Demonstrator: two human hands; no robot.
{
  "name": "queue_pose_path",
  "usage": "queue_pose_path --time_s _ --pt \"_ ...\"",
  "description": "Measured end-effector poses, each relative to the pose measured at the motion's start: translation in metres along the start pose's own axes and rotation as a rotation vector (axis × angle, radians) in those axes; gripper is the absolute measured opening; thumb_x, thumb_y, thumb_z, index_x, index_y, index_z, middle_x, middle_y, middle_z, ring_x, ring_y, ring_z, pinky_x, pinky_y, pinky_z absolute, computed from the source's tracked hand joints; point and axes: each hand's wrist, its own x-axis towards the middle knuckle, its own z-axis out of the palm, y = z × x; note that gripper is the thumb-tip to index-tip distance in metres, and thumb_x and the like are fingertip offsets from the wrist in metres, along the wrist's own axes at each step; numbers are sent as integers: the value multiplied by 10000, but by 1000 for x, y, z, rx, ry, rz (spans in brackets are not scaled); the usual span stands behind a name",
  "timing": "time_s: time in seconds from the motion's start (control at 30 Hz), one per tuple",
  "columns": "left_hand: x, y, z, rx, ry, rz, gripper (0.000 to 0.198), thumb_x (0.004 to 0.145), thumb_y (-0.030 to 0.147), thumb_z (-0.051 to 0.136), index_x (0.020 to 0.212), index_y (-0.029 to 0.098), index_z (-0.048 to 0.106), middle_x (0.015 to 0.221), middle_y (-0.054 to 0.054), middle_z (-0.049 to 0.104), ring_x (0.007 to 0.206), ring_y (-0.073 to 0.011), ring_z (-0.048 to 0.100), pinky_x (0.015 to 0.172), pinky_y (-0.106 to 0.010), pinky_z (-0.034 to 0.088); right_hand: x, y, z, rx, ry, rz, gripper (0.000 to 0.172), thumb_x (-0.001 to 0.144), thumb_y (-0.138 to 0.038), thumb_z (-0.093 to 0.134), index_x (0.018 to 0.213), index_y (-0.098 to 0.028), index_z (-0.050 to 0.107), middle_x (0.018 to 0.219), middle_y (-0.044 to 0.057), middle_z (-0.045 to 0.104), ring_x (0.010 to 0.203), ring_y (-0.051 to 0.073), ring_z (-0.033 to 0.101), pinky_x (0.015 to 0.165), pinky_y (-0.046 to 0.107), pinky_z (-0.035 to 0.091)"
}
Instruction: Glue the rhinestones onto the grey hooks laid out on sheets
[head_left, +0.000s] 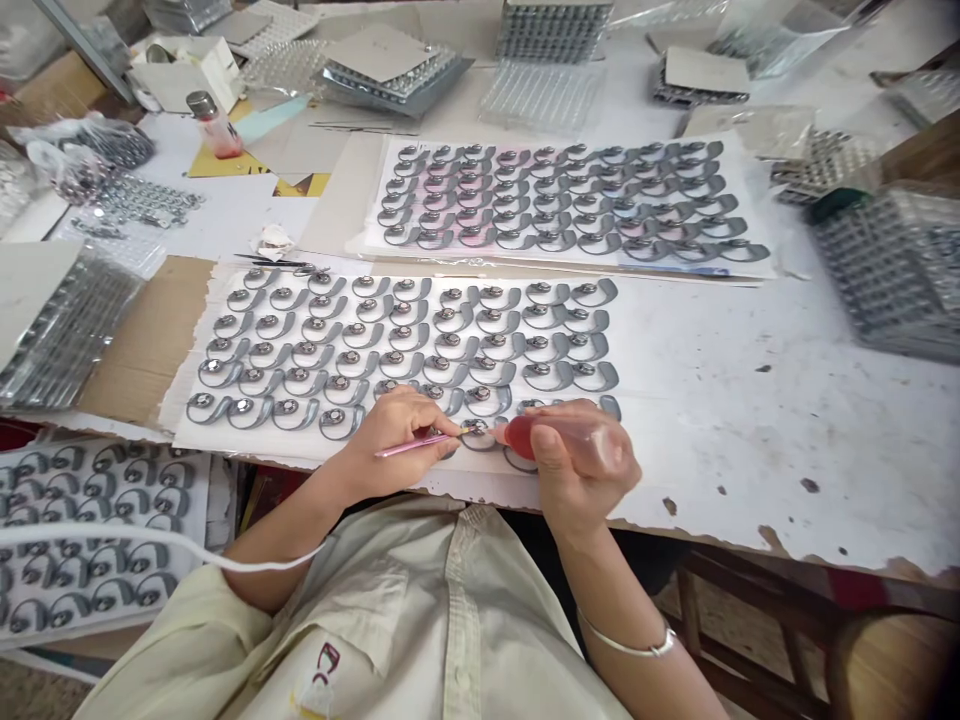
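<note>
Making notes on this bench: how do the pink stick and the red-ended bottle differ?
The pink stick is long and thin, while the bottle is short and plump. The stick is solid pink; the bottle is see-through with a red end. The left hand pinches the stick like a pencil; the right hand wraps around the bottle. Both are held low over the same grey curved parts, their tips close together.

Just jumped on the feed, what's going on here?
A person holds a thin pink brush in their left hand, its tip at a grey curved piece with a round metallic stud. Their right hand grips a translucent bottle with a red end, right beside it. Rows of these pieces cover a white sheet; another filled sheet lies beyond.
</note>
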Motion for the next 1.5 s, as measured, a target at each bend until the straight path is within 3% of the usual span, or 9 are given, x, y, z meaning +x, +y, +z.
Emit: queue_pose_path --time_s 0.1,0.2,0.3,0.4,0.5,0.67,0.87,1.03,1.5 --pt "-1 1 1 21 11 32 70 806 176 686 743 198 707 719 -24 737 682 -170 654 779 -351 481 4 -2 0 35 81 2 127 796 -312 714 788 -196 666 738 26 677 638 200 654 579 366 527" --pt "-3 1 3 61 20 99 59 818 172 674 767 191 699 740 -35 742 688 -176 670 772 -357 482 14 -2 -8 120 309 5 246 826 -380 662 662 -204 605 614 -6 592 562 188 622 511 354 509" --pt "-7 1 4 95 44 175 37 827 159 670 815 184 694 788 -49 754 689 -177 681 752 -356 480 31 3 -27 248 399 152 286 846 -475 603 715 -222 581 611 -18 541 491 165 577 395 305 434" --pt "-12 2 5 89 99 205 60 826 127 669 827 184 687 826 -57 761 685 -170 685 723 -341 490 50 9 -50 353 270 370 388 866 -611 479 861 -241 595 630 5 536 443 150 542 335 294 343" --pt "-15 7 7 61 193 193 86 818 103 683 854 182 689 816 -55 761 699 -171 700 703 -320 516 63 12 -65 397 242 411 336 831 -580 540 787 -248 571 625 6 507 486 145 551 364 293 351" --pt "-15 22 29 131 268 406 170 817 65 666 940 182 658 822 -50 763 687 -170 716 665 -309 527 70 6 -54 483 255 454 295 697 -464 699 768 -222 546 756 -7 554 535 118 571 342 222 314" --pt "-12 27 58 252 207 519 173 821 41 607 934 172 605 862 -76 757 660 -158 682 658 -332 486 51 6 -26 304 85 306 390 819 -614 578 842 -229 518 762 4 576 440 95 509 328 233 320" --pt "-12 25 58 299 181 509 158 816 34 605 910 159 594 842 -73 745 639 -153 652 652 -335 459 41 2 -21 195 112 102 389 854 -561 598 683 -216 541 613 -9 533 592 160 581 555 324 488" --pt "-11 31 64 523 142 586 149 878 16 497 840 122 593 718 -67 678 602 -164 553 603 -331 412 34 3 -18 4 -138 -16 315 901 -351 597 629 -192 593 593 3 576 592 152 555 603 320 454"
